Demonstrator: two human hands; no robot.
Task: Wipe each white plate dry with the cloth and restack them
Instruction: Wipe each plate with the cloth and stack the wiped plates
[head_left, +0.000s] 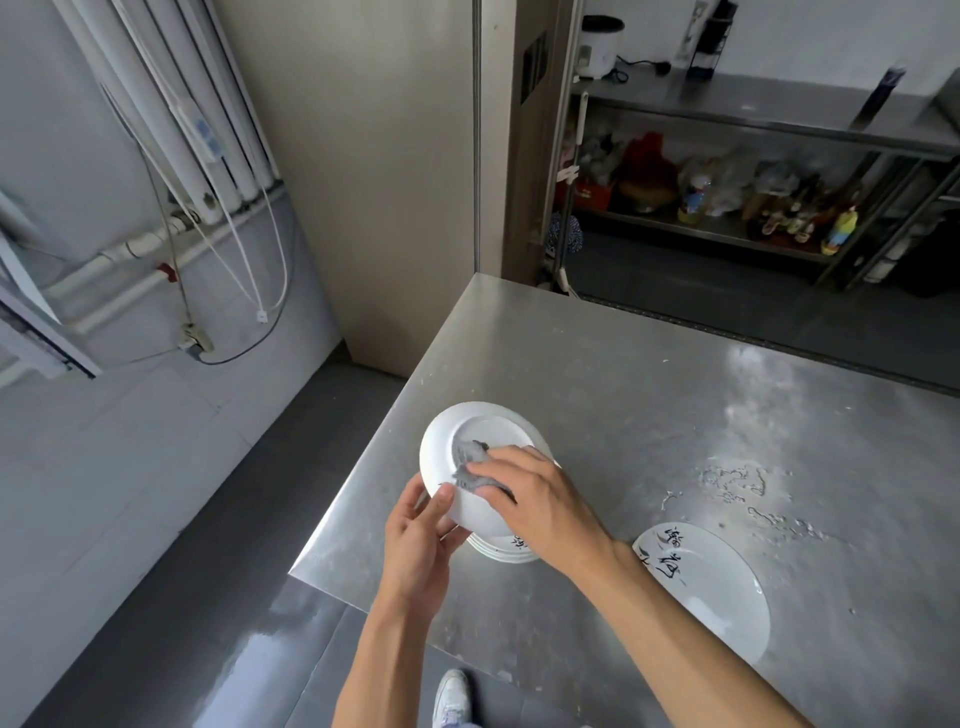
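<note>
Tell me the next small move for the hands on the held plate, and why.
Probably sweep the grey cloth outward over the rest of the plate's underside. The right hand presses the cloth near the foot ring, while the left hand grips the rim, holding the plate tilted above the stack. Much of the back lies bare of the cloth, so setting it down seems premature.

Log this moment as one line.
left hand: holds tilted white plate | right hand: presses grey cloth on its underside | stack: beneath | steel table
</note>
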